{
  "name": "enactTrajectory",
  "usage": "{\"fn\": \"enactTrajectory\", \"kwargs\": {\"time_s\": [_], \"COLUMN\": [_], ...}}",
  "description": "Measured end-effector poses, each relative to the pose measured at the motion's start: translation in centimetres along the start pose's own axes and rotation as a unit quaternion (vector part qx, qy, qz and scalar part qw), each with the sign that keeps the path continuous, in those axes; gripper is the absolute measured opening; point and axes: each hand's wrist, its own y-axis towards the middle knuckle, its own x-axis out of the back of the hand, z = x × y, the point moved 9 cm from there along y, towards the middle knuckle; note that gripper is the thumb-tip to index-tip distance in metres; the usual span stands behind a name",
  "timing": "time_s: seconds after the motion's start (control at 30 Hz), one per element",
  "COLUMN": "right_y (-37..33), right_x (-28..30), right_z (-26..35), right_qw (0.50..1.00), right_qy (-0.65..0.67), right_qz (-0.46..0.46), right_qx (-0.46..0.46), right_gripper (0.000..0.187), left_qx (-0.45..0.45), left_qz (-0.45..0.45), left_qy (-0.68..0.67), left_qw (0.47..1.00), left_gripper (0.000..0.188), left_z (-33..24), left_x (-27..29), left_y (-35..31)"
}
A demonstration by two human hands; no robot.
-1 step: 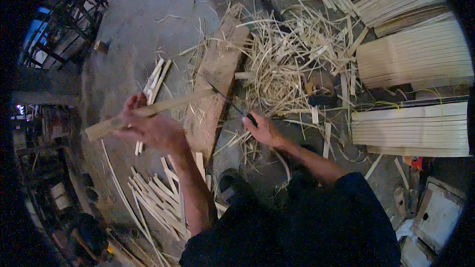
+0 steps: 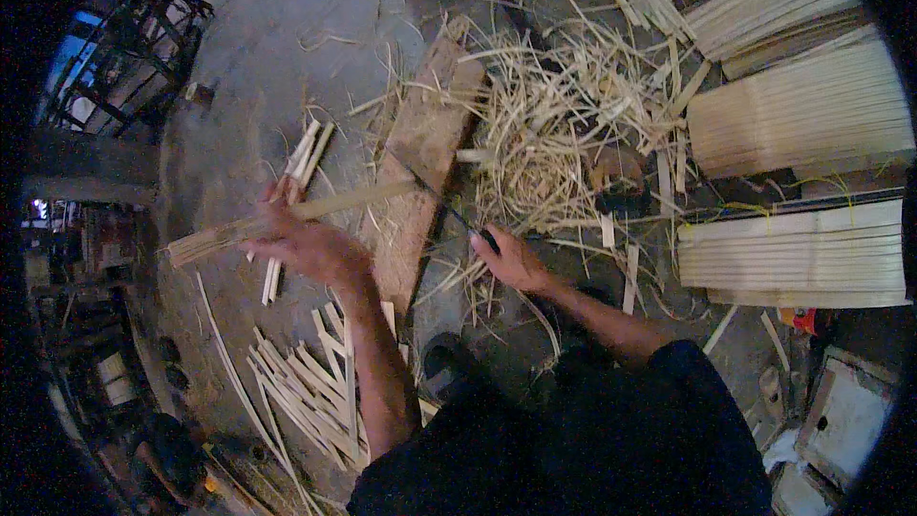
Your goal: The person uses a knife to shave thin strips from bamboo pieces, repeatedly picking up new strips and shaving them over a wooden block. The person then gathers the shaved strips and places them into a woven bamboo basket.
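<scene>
Beside one plank (image 2: 432, 119), left hand (image 2: 325, 253) holding one strip (image 2: 355, 199), right hand (image 2: 516, 261) one knife (image 2: 449, 205)

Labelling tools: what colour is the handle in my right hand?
The handle looks black in the head view.

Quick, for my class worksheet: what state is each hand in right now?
Left hand: closed on a pale flat strip, fingers slightly blurred.
Right hand: closed around the dark handle of a thin knife.

Dark short-sleeved top (image 2: 688, 420); bare forearms (image 2: 377, 377); dark footwear (image 2: 442, 361).
</scene>
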Motion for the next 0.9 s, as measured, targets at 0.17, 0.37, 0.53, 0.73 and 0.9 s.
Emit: {"fn": "enactTrajectory", "kwargs": {"time_s": [0.17,0.37,0.53,0.73,0.9], "right_y": [-0.4,-0.8,-1.8,-1.9,-1.7], "right_x": [0.9,-0.9,-0.8,-0.2,0.5], "right_z": [0.5,-1.4,-2.1,-2.3,-1.0], "right_qw": [0.999,0.99,0.964,0.967,0.985], "right_qy": [0.045,0.134,0.225,0.197,0.138], "right_qz": [-0.006,-0.036,0.024,0.031,0.028], "right_qx": [0.016,0.032,-0.137,-0.161,-0.104], "right_gripper": [0.042,0.036,0.038,0.048,0.044], "left_qx": [0.119,0.222,0.231,0.192,0.004], "left_qz": [0.206,0.134,0.262,0.286,0.169], "left_qy": [0.006,-0.144,-0.267,0.094,0.123], "left_qw": [0.971,0.955,0.898,0.934,0.978], "left_gripper": [0.068,0.056,0.039,0.031,0.025], "left_z": [9.3,7.2,-2.9,7.6,3.6], "left_x": [-0.4,5.9,0.2,1.7,3.7], "left_y": [-1.2,9.3,3.8,0.8,4.1]}}
